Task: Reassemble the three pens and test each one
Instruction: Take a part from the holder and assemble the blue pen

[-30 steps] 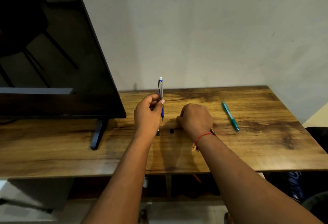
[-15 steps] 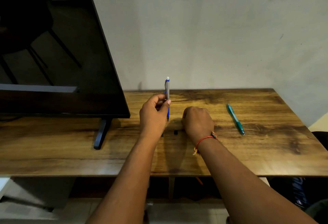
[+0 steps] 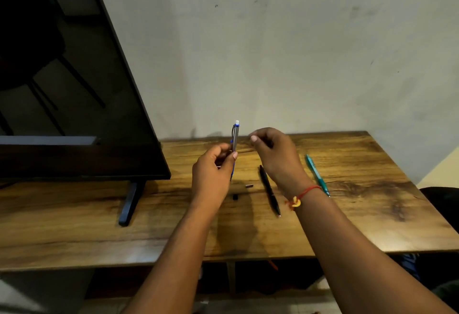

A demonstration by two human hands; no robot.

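The grey-and-blue pen stands nearly upright above the tabletop, its long axis vertical, with the white push-button end at the top and the blue lower end pointing down behind the fingers. The left hand has it in a closed grip, thumb and fingers curled round the lower half of the barrel.

The right hand is raised just beside the pen's upper end but apart from it. Its fingers are curled in, thumb tip against forefinger; I cannot tell whether that grip has anything in it.

On the tabletop below, a black pen lies with its tip towards the near edge, its far end partly hidden by the right wrist. A teal pen lies further right, roughly parallel to it. Between the two forearms lie a small metal piece and, nearer the edge, a small black piece, apart from each other. A dark television fills the left side, its foot resting on the tabletop.
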